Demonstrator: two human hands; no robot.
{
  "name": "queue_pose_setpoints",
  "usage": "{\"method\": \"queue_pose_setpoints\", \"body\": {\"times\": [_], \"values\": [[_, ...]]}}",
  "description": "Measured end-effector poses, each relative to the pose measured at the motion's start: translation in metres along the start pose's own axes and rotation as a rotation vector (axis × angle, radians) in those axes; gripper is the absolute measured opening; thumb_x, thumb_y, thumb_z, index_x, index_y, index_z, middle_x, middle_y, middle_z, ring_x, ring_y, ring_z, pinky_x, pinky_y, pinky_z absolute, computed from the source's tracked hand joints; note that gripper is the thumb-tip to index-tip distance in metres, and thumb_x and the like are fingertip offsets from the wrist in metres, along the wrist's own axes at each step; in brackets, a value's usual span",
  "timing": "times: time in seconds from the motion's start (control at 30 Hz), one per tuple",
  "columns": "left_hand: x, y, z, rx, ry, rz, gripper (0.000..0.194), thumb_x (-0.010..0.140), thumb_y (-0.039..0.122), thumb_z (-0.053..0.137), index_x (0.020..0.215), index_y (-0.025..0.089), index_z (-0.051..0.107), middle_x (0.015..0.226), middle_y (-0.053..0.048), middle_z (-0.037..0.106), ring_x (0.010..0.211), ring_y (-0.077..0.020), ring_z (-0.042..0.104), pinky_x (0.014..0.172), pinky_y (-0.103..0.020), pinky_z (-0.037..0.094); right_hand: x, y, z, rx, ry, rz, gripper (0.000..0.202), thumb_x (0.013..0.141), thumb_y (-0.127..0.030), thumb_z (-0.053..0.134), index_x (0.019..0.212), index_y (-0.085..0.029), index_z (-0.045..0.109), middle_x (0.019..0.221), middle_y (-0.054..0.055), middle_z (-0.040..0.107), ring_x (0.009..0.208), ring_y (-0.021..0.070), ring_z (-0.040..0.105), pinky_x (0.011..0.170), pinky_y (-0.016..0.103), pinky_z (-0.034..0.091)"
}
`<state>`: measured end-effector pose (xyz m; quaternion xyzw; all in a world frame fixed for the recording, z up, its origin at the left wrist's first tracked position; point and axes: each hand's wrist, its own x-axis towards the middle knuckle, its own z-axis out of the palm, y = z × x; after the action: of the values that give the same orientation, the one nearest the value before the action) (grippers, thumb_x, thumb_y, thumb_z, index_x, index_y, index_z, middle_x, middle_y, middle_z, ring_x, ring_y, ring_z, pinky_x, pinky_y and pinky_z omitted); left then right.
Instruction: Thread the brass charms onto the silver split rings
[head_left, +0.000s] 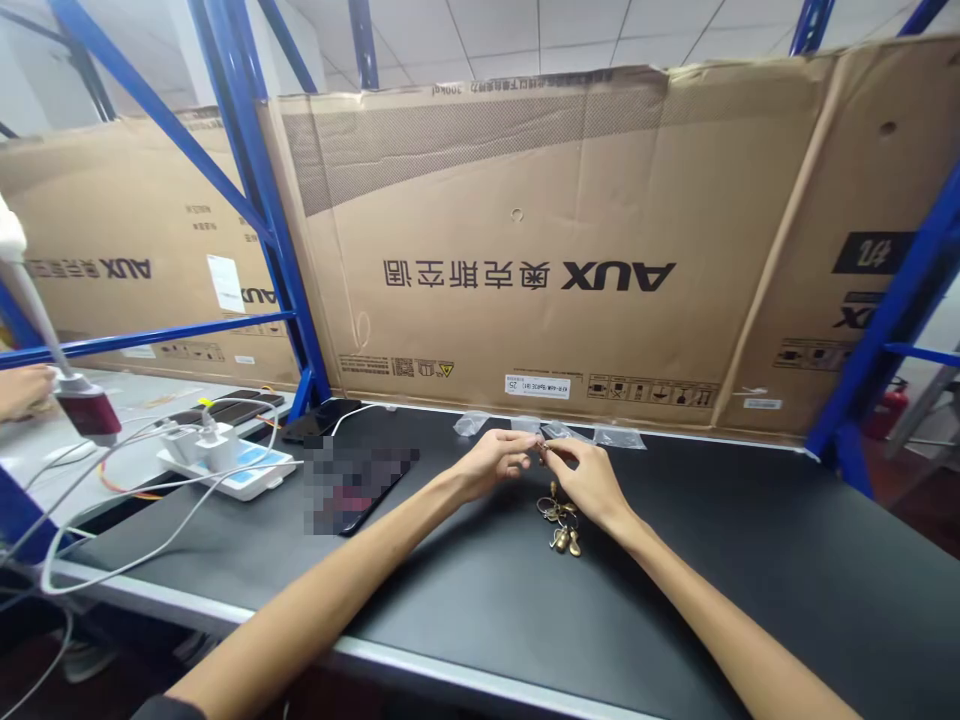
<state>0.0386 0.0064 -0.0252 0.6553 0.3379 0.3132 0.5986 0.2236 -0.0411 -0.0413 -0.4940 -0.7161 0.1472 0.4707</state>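
Note:
Over the black tabletop, my left hand (491,465) and my right hand (589,482) meet at their fingertips. Between them is a small shiny metal piece (541,447), mostly covered by the fingers and too small to name. Both hands are closed in a pinch at it. Just below, nearest my right hand, lie brass-coloured key rings (551,508) with small brass charms (562,541). Whether these are joined to the pinched piece, I cannot tell. Several small clear plastic bags (566,432) lie behind the hands.
To the left lie a phone (382,480) with a partly blurred screen and a white power strip (232,468) with plugs and loose cables. Large cardboard boxes (525,200) stand behind the table (735,540), between blue rack posts (277,220). Another person's hand (22,390) shows at far left.

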Motion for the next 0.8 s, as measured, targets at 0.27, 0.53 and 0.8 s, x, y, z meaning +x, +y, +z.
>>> {"method": "queue_pose_setpoints", "body": {"times": [0.27, 0.53, 0.8], "values": [[0.000, -0.002, -0.001, 0.182, 0.027, 0.077, 0.031, 0.095, 0.037, 0.058, 0.114, 0.012, 0.062, 0.108, -0.008, 0.065, 0.091, -0.0186, 0.065, 0.078, -0.036, 0.057, 0.000, -0.003, -0.001, 0.004, -0.025, 0.009, 0.029, 0.090, -0.033, 0.053, 0.081, -0.021, 0.078, 0.085, 0.005, 0.077, 0.080, 0.0226, 0.068, 0.078, 0.034, 0.049], [-0.003, 0.000, 0.015, 0.347, 0.177, 0.258, 0.028, 0.093, 0.039, 0.061, 0.091, 0.011, 0.064, 0.075, -0.001, 0.064, 0.058, -0.0088, 0.058, 0.052, -0.021, 0.047, -0.002, -0.006, -0.002, 0.018, -0.039, 0.031, 0.030, 0.090, -0.034, 0.053, 0.076, -0.022, 0.076, 0.083, 0.004, 0.075, 0.081, 0.0228, 0.066, 0.080, 0.035, 0.047], [-0.006, -0.008, 0.012, 0.611, 0.262, 0.470, 0.021, 0.095, 0.033, 0.059, 0.103, 0.014, 0.063, 0.105, -0.007, 0.065, 0.084, -0.0147, 0.063, 0.076, -0.033, 0.056, 0.004, 0.000, -0.004, 0.135, -0.262, 0.079, 0.026, 0.096, -0.039, 0.058, 0.098, -0.015, 0.068, 0.093, 0.003, 0.070, 0.084, 0.0181, 0.066, 0.078, 0.036, 0.054]]}}
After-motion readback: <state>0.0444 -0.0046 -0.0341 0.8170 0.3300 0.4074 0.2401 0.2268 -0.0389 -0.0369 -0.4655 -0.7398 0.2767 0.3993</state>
